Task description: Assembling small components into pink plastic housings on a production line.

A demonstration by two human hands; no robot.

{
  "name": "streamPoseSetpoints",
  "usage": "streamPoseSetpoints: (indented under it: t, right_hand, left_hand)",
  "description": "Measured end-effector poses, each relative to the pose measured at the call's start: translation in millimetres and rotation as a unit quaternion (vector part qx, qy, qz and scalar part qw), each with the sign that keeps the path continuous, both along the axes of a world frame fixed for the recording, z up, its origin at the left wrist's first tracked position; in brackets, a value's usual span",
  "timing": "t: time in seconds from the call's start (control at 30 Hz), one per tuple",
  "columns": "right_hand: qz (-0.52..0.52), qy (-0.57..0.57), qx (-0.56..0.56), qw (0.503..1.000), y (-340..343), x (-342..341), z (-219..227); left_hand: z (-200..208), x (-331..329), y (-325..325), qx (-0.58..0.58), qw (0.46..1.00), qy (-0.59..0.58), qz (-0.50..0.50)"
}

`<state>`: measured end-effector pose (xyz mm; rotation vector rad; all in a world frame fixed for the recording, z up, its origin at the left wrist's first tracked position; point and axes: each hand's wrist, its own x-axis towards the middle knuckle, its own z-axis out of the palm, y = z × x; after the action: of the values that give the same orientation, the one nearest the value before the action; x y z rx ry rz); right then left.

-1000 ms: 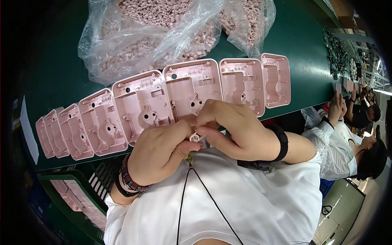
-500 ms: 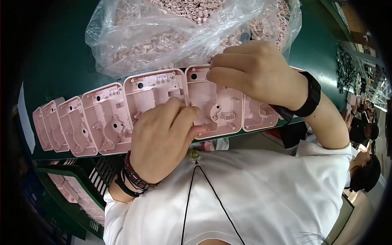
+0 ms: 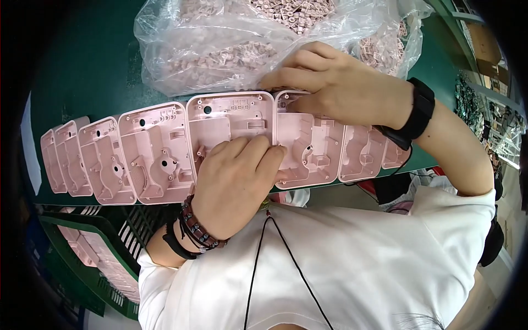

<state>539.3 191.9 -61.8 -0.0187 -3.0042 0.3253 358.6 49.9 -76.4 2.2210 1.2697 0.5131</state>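
Eight pink housings stand side by side in a bowed row along the near edge of the surface, and we look down into their open insides. On the sixth from the left, the housing just right of the widest one [image 3: 294, 129], we see the right hand [image 3: 338, 82] over the upper end, thumb inside and fingers bent at the top rim; we cannot tell whether they hold anything. The left hand [image 3: 235, 179] lies across the lower part of the widest housing [image 3: 209, 129], its fingers curled close together; what they grip, if anything, we cannot make out.

Just behind the row we find a clear plastic bag [image 3: 220, 60] heaped with small pink parts [image 3: 300, 14]. The surface [image 3: 110, 71] is dark green, with a white sheet [image 3: 30, 154] at its left end. Below that end we see a green crate [image 3: 114, 245] with pink pieces [image 3: 104, 264] in it. Farther into the room, at upper right, a brown carton [image 3: 487, 47] sits near a dark, glinting pile [image 3: 467, 104].
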Motion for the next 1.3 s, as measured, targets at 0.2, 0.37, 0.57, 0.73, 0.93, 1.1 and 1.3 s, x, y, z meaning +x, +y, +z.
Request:
streamPoseSetpoints:
  t: [0.2, 0.37, 0.57, 0.73, 0.93, 1.1, 1.3]
  right_hand:
    - [-0.105, 0.055, -0.14, 0.983, -20, -10, 37]
    - [-0.189, 0.141, -0.165, 0.958, -76, -42, 55]
    - [-0.166, 0.165, -0.165, 0.958, -86, -60, 44]
    - [-0.213, 0.119, -0.268, 0.932, -88, -57, 45]
    - [-0.199, 0.138, -0.356, 0.903, -101, -62, 27]
    - [-0.077, 0.207, -0.137, 0.966, -85, -71, 24]
    - [-0.019, 0.178, -0.189, 0.966, -74, -92, 26]
  left_hand:
    - [25, -17, -2, -0.181, 0.954, -0.212, 0.106]
    - [37, -28, -8, -0.326, 0.761, -0.538, 0.16]
    - [41, -24, -16, -0.313, 0.714, -0.599, 0.184]
    - [22, -45, -28, -0.255, 0.843, -0.457, 0.124]
    - [12, -63, -33, -0.305, 0.852, -0.419, 0.078]
    - [10, -65, -30, -0.205, 0.887, -0.403, 0.092]
    - [5, -87, -33, -0.215, 0.895, -0.384, 0.066]
